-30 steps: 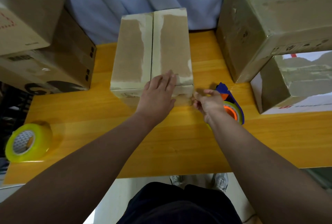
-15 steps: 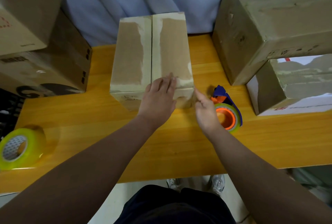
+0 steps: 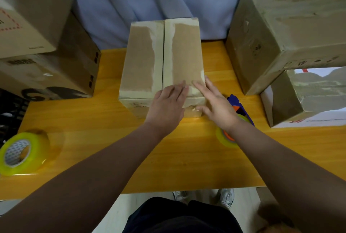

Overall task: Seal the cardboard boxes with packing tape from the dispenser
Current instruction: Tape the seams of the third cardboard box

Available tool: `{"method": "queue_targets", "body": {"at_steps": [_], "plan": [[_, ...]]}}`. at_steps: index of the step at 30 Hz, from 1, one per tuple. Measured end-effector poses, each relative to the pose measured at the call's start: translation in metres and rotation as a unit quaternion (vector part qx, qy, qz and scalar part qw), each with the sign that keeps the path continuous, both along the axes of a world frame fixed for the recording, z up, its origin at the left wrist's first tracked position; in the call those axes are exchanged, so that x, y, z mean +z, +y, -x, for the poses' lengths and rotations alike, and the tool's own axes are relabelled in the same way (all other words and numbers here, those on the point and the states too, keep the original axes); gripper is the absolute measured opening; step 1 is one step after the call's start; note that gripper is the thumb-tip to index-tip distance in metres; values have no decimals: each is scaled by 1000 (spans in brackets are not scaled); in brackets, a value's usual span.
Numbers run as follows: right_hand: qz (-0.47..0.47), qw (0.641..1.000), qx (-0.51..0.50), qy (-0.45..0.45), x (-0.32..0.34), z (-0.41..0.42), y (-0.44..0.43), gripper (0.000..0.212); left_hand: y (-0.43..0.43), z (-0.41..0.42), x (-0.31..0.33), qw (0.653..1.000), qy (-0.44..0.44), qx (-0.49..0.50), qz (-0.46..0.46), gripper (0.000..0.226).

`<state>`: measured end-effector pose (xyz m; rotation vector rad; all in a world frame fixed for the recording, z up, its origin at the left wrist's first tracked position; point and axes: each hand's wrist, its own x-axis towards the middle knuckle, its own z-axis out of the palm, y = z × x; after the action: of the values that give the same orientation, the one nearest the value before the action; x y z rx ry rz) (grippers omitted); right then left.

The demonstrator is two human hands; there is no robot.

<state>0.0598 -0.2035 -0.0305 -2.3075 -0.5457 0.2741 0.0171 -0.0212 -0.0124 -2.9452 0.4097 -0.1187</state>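
I see the cardboard box (image 3: 162, 60) mid-table (image 3: 112, 139) w/ its long side running away from me, two top flaps meeting at a centre seam, brown faces edged w/ pale torn strips. Left hand (image 3: 166, 104) and right hand (image 3: 215, 101) both lie flat, fingers straight, on the near end of the right flap. Tape dispenser (image 3: 238, 109), blue/orange w/ yellowish roll, sits just right of the box, partly under my right wrist.

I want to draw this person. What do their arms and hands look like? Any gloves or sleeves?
No gloves: the left grip and the right grip are just bare hands, with no rings showing. The left forearm and the right forearm are bare too, with no sleeve, watch or bracelet in view.
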Motion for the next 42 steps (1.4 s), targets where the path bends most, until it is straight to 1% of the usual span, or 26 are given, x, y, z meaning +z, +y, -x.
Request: {"method": "queue_targets", "body": {"at_steps": [2, 5, 8, 12, 14, 15, 17, 19, 21, 22, 24, 28, 30, 32, 33, 34, 35, 36, 37, 38, 39, 40, 41, 42], "plan": [[13, 999, -11, -42, -3, -3, 2, 72, 0, 0, -2, 1000, -14, 0, 4, 69], [31, 998, -11, -57, -8, -5, 3, 71, 1, -1, -6, 999, -31, -1, 13, 69], [74, 994, -10, -74, -11, -8, 5, 78, 3, -2, -6, 999, -47, -12, 17, 67], [136, 984, -16, -110, -9, -15, 6, 97, 4, -4, -4, 999, -36, -18, 10, 64], [139, 980, 1, -145, -9, -19, 3, 98, 4, -4, -2, 998, -45, -22, 29, 64], [118, 980, 13, -157, -10, -20, 1, 94, 4, -5, -3, 998, -51, -26, 38, 63], [51, 981, 40, -184, -13, -21, -3, 80, 5, -7, -4, 996, -64, -36, 59, 61], [5, 969, 69, -238, -18, -23, -7, 62, 8, -8, -4, 993, -70, -49, 78, 60], [-2, 952, 93, -292, -21, -25, -9, 45, 11, -10, -3, 992, -69, -60, 88, 59], [5, 943, 103, -318, -22, -27, -9, 40, 12, -11, -2, 992, -68, -63, 90, 59], [25, 921, 121, -369, -23, -29, -7, 37, 15, -11, -2, 991, -62, -67, 93, 59], [62, 883, 126, -447, -24, -30, -11, 40, 17, -10, -5, 993, -52, -67, 86, 62], [72, 879, 113, -458, -27, -30, -12, 41, 17, -9, -7, 993, -42, -63, 90, 64], [56, 879, 105, -462, -29, -25, -15, 34, 17, -9, -8, 994, -36, -57, 89, 64], [42, 882, 104, -458, -28, -21, -16, 31, 16, -9, -7, 994, -33, -54, 88, 64], [25, 895, 97, -434, -26, -15, -18, 32, 15, -9, -6, 994, -30, -49, 89, 63], [-3, 920, 74, -385, -22, -9, -20, 37, 14, -10, -5, 994, -26, -44, 91, 62], [-41, 949, 25, -313, -16, -2, -21, 44, 13, -9, -4, 995, -22, -41, 93, 61], [-88, 969, -54, -225, -7, 4, -19, 49, 13, -10, -4, 995, -21, -39, 95, 60], [-127, 972, -140, -141, 1, 8, -15, 47, 13, -9, -4, 995, -20, -35, 94, 60], [-140, 965, -215, -59, 10, 10, -9, 48, 13, -9, -3, 995, -20, -31, 93, 60], [-129, 956, -263, 22, 16, 9, -2, 54, 12, -8, -2, 996, -20, -28, 88, 61], [-123, 947, -278, 100, 21, 9, 3, 58, 10, -6, 0, 996, -19, -24, 79, 63], [-141, 935, -281, 165, 24, 10, 9, 56, 7, -5, 3, 998, -7, -20, 64, 64]]}}
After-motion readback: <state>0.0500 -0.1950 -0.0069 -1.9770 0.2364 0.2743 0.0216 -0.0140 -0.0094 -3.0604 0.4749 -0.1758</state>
